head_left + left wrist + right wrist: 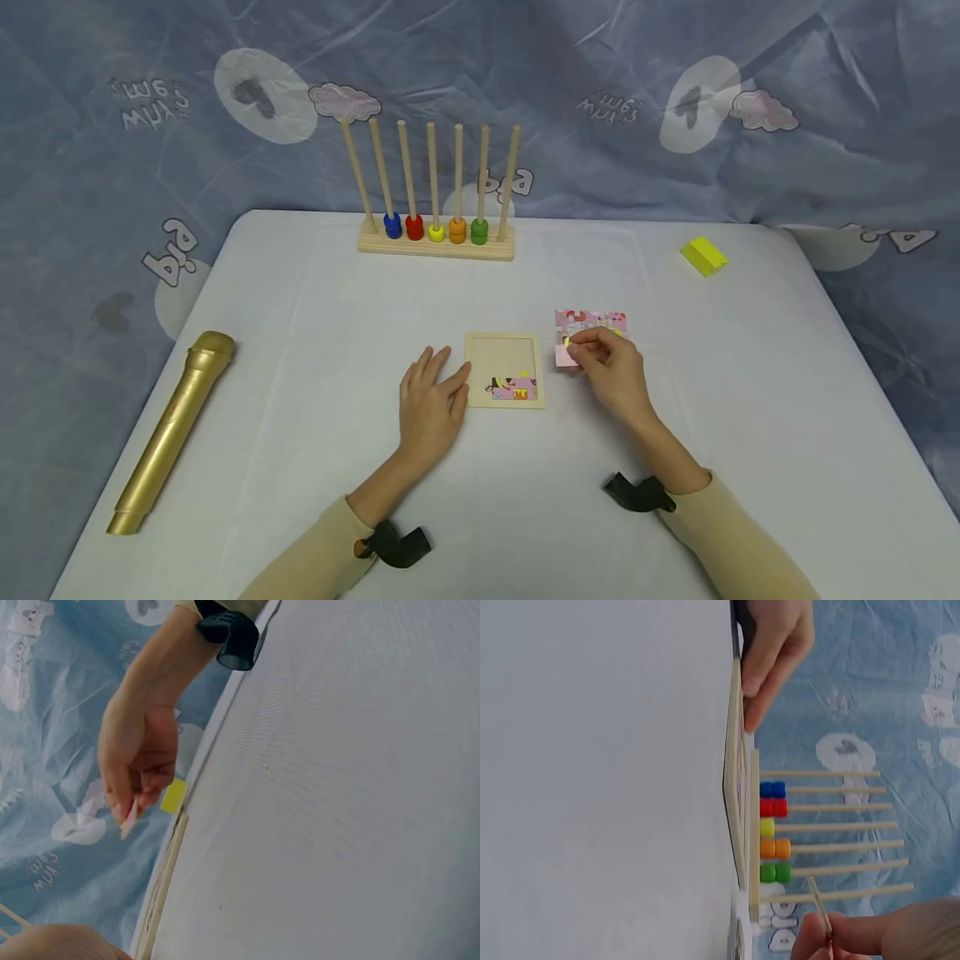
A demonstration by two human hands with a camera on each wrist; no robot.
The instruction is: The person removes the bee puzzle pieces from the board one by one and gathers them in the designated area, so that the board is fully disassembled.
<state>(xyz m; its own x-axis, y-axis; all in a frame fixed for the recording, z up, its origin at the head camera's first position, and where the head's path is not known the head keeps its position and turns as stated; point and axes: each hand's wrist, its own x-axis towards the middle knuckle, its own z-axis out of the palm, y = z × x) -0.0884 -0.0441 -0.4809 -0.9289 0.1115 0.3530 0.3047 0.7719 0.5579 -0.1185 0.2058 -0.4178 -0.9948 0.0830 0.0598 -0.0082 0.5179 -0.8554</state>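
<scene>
Left of centre, my left hand (431,410) lies with its fingers extended, thumb and forefinger touching the left edge of a shallow wooden puzzle tray (504,356). In the tray's lower right corner lies a pink and yellow printed section (517,388). My right hand (613,375) pinches a small thin puzzle piece (820,904) between thumb and fingers, raised off the table in the right wrist view. Beneath and behind that hand are pink printed puzzle pieces (588,319), partly hidden by it. The left wrist view also shows the held puzzle piece (130,819) edge-on.
A wooden peg rack (435,248) with coloured beads stands at the table's back edge. A yellow block (704,256) lies at the back right, and a gold microphone (171,433) along the left side. The white tablecloth (315,317) covers the table; a blue printed cloth (480,58) hangs behind.
</scene>
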